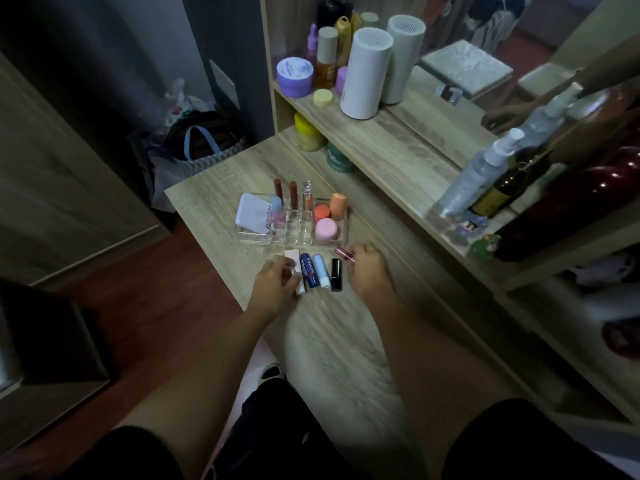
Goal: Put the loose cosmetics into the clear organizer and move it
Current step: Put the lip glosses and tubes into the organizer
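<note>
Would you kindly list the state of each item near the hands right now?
Clear organizer: partly filled, standing on the table.
White tube: lying down, held by the left hand.
Dark blue stick: lying loose.
Light blue stick: lying loose.
Black lipstick: lying loose.
Pink tube: touched by the right hand.

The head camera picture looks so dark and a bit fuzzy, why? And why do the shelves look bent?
In the head view the light is dim, so the corners fall into shadow. The hands, left hand and right hand, and the spray bottle look smeared with blur. The wide-angle lens curves the shelf edges. The clear organizer in the middle reads sharpest.
</note>
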`<state>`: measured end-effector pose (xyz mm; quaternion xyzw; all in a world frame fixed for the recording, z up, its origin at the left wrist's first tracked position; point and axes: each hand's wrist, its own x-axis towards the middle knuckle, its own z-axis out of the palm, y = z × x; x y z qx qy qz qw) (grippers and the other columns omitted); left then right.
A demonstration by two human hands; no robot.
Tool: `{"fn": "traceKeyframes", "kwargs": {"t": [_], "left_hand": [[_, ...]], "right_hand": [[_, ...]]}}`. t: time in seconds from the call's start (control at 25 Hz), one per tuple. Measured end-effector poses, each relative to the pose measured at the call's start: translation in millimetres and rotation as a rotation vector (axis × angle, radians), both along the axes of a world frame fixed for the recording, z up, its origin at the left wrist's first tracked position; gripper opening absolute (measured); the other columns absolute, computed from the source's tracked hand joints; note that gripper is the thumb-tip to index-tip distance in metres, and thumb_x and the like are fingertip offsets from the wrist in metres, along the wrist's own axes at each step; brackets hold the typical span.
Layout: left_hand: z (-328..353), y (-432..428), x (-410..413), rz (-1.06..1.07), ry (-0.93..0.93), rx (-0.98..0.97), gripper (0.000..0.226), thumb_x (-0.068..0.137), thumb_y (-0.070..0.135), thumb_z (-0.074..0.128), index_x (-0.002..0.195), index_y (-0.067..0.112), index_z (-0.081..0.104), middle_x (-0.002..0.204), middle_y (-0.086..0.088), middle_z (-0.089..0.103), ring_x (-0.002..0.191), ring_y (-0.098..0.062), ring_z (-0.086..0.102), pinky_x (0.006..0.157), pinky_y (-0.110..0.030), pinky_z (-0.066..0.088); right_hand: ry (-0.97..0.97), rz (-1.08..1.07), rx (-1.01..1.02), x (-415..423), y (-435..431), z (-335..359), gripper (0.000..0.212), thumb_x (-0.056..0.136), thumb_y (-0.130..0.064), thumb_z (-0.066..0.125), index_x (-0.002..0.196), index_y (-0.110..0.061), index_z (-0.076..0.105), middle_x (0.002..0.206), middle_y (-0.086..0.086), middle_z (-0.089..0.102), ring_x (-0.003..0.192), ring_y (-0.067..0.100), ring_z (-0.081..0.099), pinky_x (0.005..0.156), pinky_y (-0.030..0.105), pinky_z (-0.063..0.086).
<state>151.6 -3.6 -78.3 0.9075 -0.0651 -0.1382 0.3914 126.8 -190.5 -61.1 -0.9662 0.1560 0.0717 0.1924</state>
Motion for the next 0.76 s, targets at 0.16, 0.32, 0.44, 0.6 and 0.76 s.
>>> {"fn": "traceKeyframes", "kwargs": {"t": [0.16,0.32,0.44,0.6,0.76], "left_hand": [[0.8,-8.1,-6.9,0.11,0.091,-0.042,0.036,0.074,0.013,0.074,0.099,0.006,0.049,0.089,-0.014,0.067,0.079,-0.027,0.062,0.07,-0.032,0.044],[2.2,-4.1,-3.1,0.155,0.195,-0.005,0.05,0.069,0.021,0.077,0.107,0.007,0.047,0.091,-0.009,0.06,0.082,-0.025,0.057,0.068,-0.031,0.045],[5.4,6.3,-3.1,0.187,0.281,-0.048,0.044,0.072,0.022,0.075,0.111,0.01,0.057,0.09,-0.002,0.06,0.08,-0.016,0.055,0.059,-0.021,0.041],[19.3,15.4,-0.1,0.153,0.376,-0.422,0.015,0.076,0.005,0.061,0.082,0.016,0.069,0.057,0.006,0.05,0.054,-0.009,0.048,0.055,-0.024,0.04],[46.4,18.9,22.2,0.143,0.342,-0.565,0.015,0.082,0.005,0.058,0.088,0.019,0.061,0.079,-0.003,0.056,0.072,-0.015,0.056,0.064,-0.027,0.047]], "right_hand": [[0.0,-0.068,0.028,-11.5,0.8,-11.6,0.026,0.091,-0.005,0.047,0.116,-0.003,0.053,0.121,0.018,0.056,0.111,0.032,0.053,0.098,0.038,0.042],[-0.043,-0.146,0.183,-13.3,-3.9,-9.0,0.027,0.085,-0.005,0.055,0.11,-0.004,0.062,0.109,0.019,0.06,0.1,0.034,0.058,0.089,0.038,0.049],[-0.158,-0.235,0.44,-20.2,-1.0,-1.3,0.024,0.079,-0.002,0.061,0.102,-0.004,0.067,0.094,0.018,0.066,0.08,0.028,0.063,0.075,0.038,0.053],[-0.193,-0.298,0.792,-16.0,7.0,16.1,0.027,0.076,-0.001,0.067,0.097,-0.018,0.062,0.082,-0.003,0.066,0.075,0.014,0.064,0.064,0.022,0.052],[-0.28,-0.238,0.964,1.3,12.6,37.4,0.047,0.078,-0.004,0.071,0.099,-0.041,0.051,0.089,-0.009,0.069,0.08,0.002,0.07,0.07,0.017,0.056]]}}
